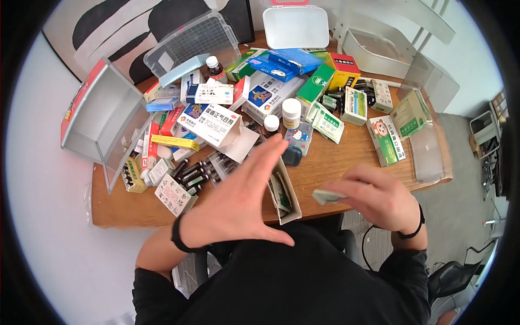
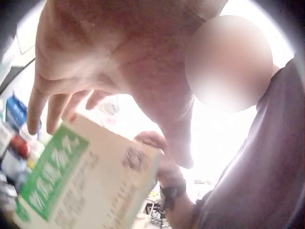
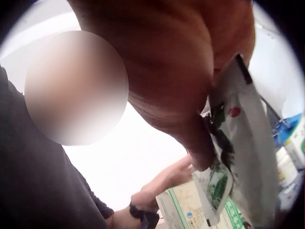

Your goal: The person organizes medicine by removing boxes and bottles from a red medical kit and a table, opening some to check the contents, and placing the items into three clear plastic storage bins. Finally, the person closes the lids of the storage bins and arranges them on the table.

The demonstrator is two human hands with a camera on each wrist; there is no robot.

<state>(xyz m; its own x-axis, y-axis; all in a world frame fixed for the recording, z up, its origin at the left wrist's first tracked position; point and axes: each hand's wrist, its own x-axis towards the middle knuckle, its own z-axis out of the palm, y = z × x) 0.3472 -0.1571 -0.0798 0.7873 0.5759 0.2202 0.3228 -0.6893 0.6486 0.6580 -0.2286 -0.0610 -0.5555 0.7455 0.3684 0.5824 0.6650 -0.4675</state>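
"What's the right hand (image 1: 382,197) gripping?"
"Foil sachets (image 1: 328,196), pinched in its fingers beside the open carton (image 1: 291,218)."
"And the left hand (image 1: 233,208)?"
"Spread wide, thumb far from the fingers (quite a stretch), holding nothing, fingertips by the carton's far end, thumb by its near end."
"Touching it?"
"Can't tell. Its fingers hide part of the carton, more packets (image 1: 280,197) inside are half shadowed, and the left wrist view crops its lower corner."

Head cam looks down; wrist cams close in.
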